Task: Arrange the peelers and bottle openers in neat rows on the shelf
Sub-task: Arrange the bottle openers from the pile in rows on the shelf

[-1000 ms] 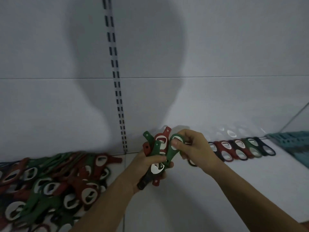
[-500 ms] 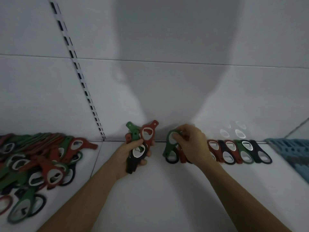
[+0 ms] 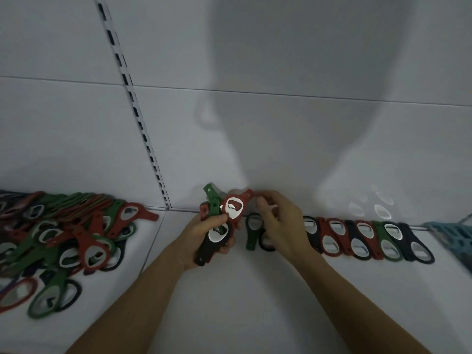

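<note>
My left hand (image 3: pixel 204 235) grips a bunch of bottle openers (image 3: pixel 217 241) in green, red and black, held just above the white shelf (image 3: pixel 242 297). The top one is a red bottle opener (image 3: pixel 233 208); my right hand (image 3: pixel 283 226) pinches its outer tip. A green bottle opener (image 3: pixel 251 237) lies flat on the shelf under my right hand. It forms the left end of a row of openers (image 3: pixel 362 238) that runs to the right along the back wall. Part of that row is hidden by my right hand.
A loose pile of several red, green and black openers (image 3: pixel 71 233) covers the shelf's left side. A teal plastic basket (image 3: pixel 452 238) stands at the right edge. A slotted upright rail (image 3: pixel 143 134) runs down the back wall.
My right hand carried a green opener from the bunch, laid it at the row's left end, let go, and came back to the red opener. The view shifted right.
</note>
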`<act>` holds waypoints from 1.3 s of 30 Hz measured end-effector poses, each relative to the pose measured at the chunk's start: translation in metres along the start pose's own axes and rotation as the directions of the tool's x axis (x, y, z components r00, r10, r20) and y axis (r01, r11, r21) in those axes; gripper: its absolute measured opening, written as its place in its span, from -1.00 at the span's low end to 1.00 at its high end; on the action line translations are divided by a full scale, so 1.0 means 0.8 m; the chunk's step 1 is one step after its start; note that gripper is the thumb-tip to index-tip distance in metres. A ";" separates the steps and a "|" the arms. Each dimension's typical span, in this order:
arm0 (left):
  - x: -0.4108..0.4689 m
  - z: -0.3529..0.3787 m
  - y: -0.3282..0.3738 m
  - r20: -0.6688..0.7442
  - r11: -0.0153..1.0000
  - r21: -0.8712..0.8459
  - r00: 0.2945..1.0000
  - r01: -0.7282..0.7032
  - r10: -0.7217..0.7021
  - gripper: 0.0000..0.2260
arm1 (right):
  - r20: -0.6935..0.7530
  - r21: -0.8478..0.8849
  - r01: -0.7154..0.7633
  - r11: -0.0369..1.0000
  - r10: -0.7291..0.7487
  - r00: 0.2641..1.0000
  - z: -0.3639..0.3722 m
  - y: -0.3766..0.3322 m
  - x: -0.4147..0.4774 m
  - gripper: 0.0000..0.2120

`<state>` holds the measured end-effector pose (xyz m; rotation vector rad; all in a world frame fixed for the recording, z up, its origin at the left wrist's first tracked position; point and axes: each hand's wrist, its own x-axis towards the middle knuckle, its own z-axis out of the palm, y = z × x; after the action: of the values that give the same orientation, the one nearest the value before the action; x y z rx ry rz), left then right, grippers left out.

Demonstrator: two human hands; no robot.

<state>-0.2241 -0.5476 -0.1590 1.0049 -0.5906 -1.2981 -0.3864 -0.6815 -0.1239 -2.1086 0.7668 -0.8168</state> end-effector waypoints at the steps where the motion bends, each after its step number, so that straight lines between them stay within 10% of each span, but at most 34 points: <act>1: -0.001 -0.001 0.000 0.009 1.000 0.030 1.000 0.002 -0.002 -0.63 | 0.082 0.205 -0.075 0.976 0.059 0.995 0.000 -0.007 0.002 -0.80; 18: -0.004 0.004 -0.002 0.048 0.988 0.139 0.997 -0.063 0.057 -0.66 | 0.092 0.458 -0.267 0.848 0.254 0.963 -0.017 -0.019 0.008 -0.89; 25: -0.015 0.011 -0.003 -0.094 0.992 0.013 0.988 -0.123 0.123 -0.79 | -0.222 0.522 -0.082 0.849 0.228 0.948 -0.020 -0.027 0.007 -0.89; 39: -0.037 -0.015 0.019 -0.300 0.991 -0.072 0.950 -0.111 0.085 -0.83 | 0.185 -0.035 -0.123 0.992 0.127 0.975 0.022 -0.018 0.024 -0.80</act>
<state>-0.2126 -0.5163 -0.1463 1.0588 -0.3451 -1.0512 -0.3576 -0.6802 -0.1158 -2.0991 0.8019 -0.5366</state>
